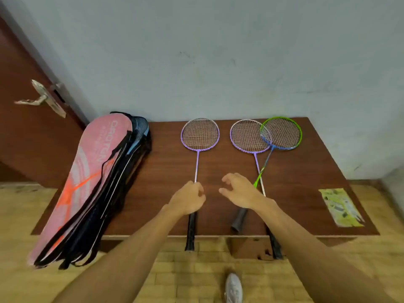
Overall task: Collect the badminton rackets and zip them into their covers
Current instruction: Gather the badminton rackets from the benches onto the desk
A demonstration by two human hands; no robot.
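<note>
Three badminton rackets lie on a brown wooden table [306, 171]. A purple racket [200, 134] lies at the centre, and my left hand [189, 197] is closed around its shaft just above the black grip. To the right a second purple racket [248, 136] and a green-and-blue racket [282, 133] lie crossed, their heads overlapping. My right hand [239, 190] hovers open above their shafts, fingers curled, holding nothing. A stack of racket covers [91, 182], pink on top with dark ones beneath, lies at the table's left end and hangs over the front edge.
A yellow-green paper packet [341, 207] lies at the table's right front corner. A brown door with a wrapped handle [41, 98] stands at the left. The table backs onto a pale wall. A white shoe [234, 287] shows on the tan tiled floor below.
</note>
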